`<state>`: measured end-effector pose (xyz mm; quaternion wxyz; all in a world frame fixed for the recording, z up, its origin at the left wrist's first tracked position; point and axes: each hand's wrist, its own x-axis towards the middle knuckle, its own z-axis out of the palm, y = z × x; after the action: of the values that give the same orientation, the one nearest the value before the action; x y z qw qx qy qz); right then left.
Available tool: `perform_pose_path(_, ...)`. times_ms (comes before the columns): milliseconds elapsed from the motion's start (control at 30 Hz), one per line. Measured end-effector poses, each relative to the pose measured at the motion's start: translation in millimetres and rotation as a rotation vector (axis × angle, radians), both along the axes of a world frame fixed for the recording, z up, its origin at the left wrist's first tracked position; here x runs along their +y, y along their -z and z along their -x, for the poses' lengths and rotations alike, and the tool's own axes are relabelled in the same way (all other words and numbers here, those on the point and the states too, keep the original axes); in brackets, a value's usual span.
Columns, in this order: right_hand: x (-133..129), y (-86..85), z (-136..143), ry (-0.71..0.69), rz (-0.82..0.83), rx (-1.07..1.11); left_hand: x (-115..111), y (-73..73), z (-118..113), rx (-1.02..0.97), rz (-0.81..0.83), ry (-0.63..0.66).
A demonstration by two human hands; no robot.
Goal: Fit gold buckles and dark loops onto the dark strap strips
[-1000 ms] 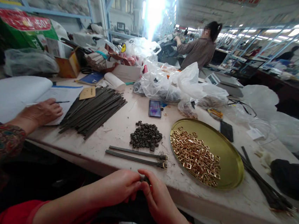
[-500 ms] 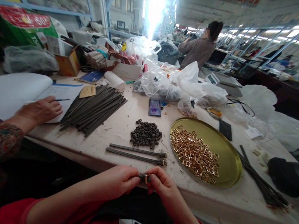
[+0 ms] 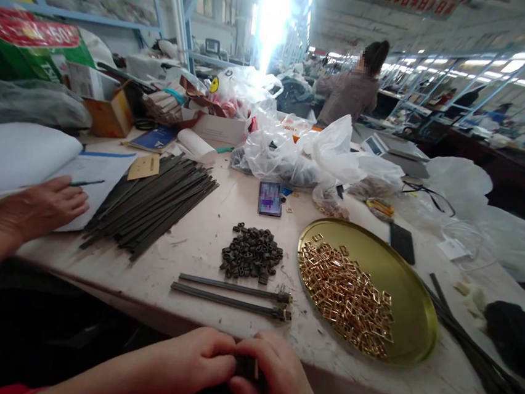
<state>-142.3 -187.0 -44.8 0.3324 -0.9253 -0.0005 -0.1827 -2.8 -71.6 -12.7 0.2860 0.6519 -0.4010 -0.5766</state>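
Note:
At the table's front edge, my left hand [image 3: 210, 359] and my right hand [image 3: 268, 371] meet, both closed on a dark strap [image 3: 246, 366] with a buckle, mostly hidden by the fingers. Just beyond them lie two dark straps [image 3: 229, 299] with gold buckles at their right ends. Behind those is a heap of small dark loops [image 3: 252, 253]. To the right a round gold tray [image 3: 413, 298] holds a pile of gold buckles [image 3: 346, 292].
A bundle of dark straps [image 3: 154, 205] lies at left, beside another person's hand [image 3: 34, 203] with a pen over papers. Plastic bags [image 3: 294, 157] fill the back. More straps [image 3: 476, 341] lie at right. A person [image 3: 351, 94] stands beyond.
The view has tilted up a little, so the table's things appear lower. My right hand's fingers have moved over the strap and buckle, covering more of them. The other person's hand appears further left.

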Motion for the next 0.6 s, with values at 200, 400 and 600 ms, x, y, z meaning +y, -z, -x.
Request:
perform_pose_path(200, -5.5, 8.0, -2.2, 0.022, 0.108, -0.131, -12.1, 1.7, 1.4, -0.258, -0.084, 0.033)
perform_pose_path(400, -41.2, 11.6, 0.5, 0.247, 0.215, -0.035, -32.5, -4.1, -34.4, -0.76, 0.149, 0.146)
perform_pose_path(600, -71.9, 58.2, -6.8, 0.32, 0.526, -0.13, -20.4, 39.5, -52.8, -1.105, 0.344, 0.02)
